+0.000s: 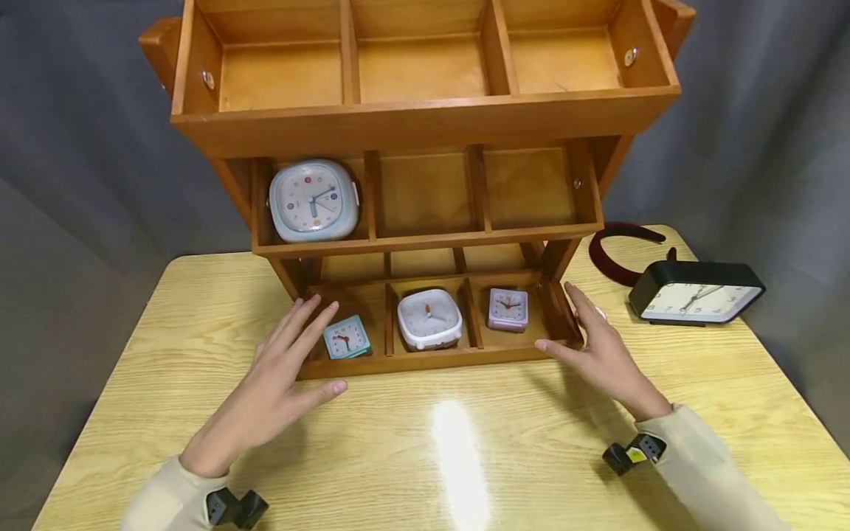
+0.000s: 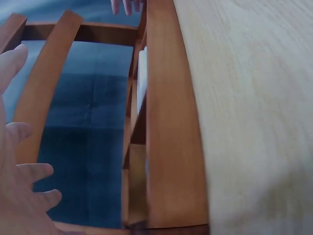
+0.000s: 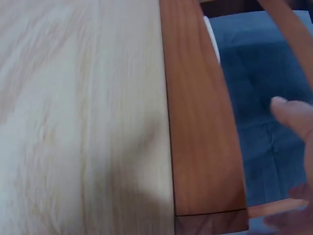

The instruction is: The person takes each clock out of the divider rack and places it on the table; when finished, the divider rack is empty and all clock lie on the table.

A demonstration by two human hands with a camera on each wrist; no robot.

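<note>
Dark grey drapes (image 1: pixel 93 140) behind, pale wood-grain table (image 1: pixel 385 435) with rounded corners, bright glare (image 1: pixel 460 464) on its surface

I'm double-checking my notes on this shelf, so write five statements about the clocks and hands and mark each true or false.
1. The teal clock is in the bottom tier, left of the white clock. True.
2. The lilac clock is in the top tier. False: the lilac clock is in the bottom tier.
3. The black clock stands on the table. True.
4. The middle tier holds three clocks. False: it holds only the light-blue clock.
5. Both hands hold clocks. False: the left hand and right hand hold nothing.
</note>
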